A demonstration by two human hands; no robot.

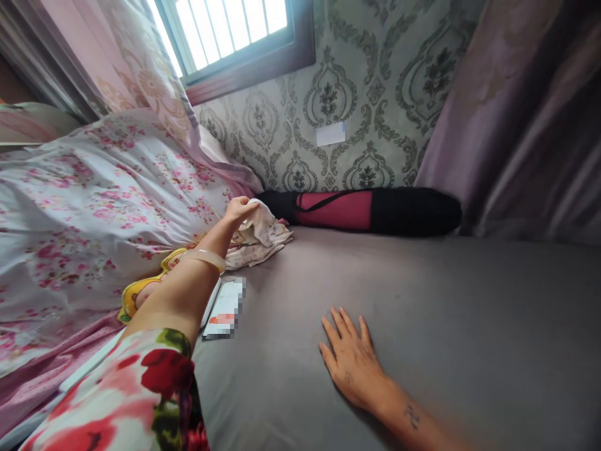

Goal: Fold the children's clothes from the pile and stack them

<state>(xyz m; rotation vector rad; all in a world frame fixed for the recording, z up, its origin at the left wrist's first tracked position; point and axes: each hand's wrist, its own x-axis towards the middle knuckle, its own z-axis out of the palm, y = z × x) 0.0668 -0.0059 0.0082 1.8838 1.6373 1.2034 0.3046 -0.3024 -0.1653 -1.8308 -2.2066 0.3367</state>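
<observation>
My left hand (pixel 239 212) reaches far forward, its fingers closed on a white piece of cloth (pixel 260 227). Part of that cloth is lifted, while the rest lies in folds on the grey sheet (pixel 300 351). My right hand (pixel 353 360) rests palm down on the sheet with its fingers spread, holding nothing. Just below the cloth, beside my left forearm, lies a flat phone-like object (pixel 224 310) with a lit, partly blurred face. A yellow cartoon-shaped item (pixel 136 294) shows behind the forearm, mostly covered by it.
Against the patterned wall lies a long black and dark pink bag (pixel 335 210). Flowered white bedding (pixel 94 194) is heaped at the left. Pinkish curtains (pixel 511 125) hang on both sides, and a barred window (pixel 230 31) is above.
</observation>
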